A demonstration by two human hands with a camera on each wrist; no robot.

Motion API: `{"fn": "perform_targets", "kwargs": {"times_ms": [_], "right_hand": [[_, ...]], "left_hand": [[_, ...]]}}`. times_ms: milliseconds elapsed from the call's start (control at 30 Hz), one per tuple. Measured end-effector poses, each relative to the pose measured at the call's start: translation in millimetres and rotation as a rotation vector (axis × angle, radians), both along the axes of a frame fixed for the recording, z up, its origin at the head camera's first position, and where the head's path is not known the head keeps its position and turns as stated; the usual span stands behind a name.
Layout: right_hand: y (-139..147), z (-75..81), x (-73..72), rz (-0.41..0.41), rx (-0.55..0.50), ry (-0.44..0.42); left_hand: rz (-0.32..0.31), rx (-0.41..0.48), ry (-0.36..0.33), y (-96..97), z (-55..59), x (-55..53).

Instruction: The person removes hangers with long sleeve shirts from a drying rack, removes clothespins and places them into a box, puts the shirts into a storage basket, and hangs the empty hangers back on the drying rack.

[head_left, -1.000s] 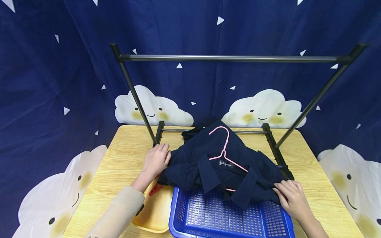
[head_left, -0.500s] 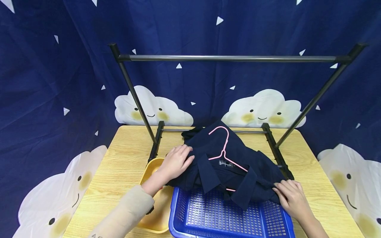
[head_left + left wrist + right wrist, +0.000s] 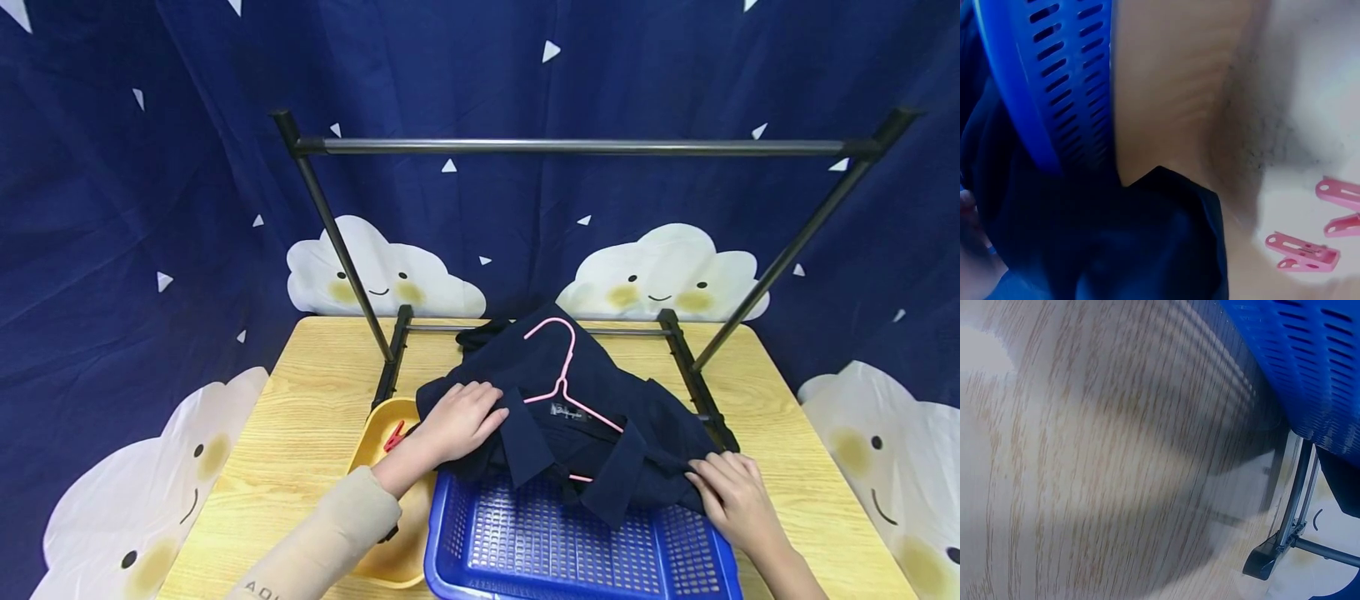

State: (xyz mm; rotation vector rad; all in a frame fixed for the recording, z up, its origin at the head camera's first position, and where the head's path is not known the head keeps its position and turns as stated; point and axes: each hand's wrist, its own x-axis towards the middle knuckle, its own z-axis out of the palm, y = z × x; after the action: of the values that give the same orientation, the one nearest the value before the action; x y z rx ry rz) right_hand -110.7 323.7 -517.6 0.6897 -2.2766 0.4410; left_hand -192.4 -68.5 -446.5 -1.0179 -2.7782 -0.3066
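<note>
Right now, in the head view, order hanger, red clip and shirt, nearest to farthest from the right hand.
1. Shirt, held by the right hand.
2. Hanger, partly inside the shirt, to the left.
3. Red clip, farthest left, in the yellow tub.

From the head, we look forward and down across the pale wood-grain table [image 3: 307, 375]; from the left and right wrists, we face, at close range, opposite sides of the blue perforated plastic basket [image 3: 562, 542], which the head view shares.
</note>
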Motion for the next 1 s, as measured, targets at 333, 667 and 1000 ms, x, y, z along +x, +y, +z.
{"fn": "perform_targets", "kwargs": {"times_ms": [333,667,1000], "right_hand": [[-1,0.5,-1.8,0.009,-0.013,0.019],[0,1.2,-0.7,-0.004,-0.005,-0.009],[-3,5.3,-2.7,0.04,-0.039,0.069]], "left_hand": [[-0.015,0.014,0.006,6.1,-4.8,0.4],[-0.042,0.033,0.05,18.3,-0.7,0.8],[-0.077,0.053,0.064,31.2,8.0,2.3]]}}
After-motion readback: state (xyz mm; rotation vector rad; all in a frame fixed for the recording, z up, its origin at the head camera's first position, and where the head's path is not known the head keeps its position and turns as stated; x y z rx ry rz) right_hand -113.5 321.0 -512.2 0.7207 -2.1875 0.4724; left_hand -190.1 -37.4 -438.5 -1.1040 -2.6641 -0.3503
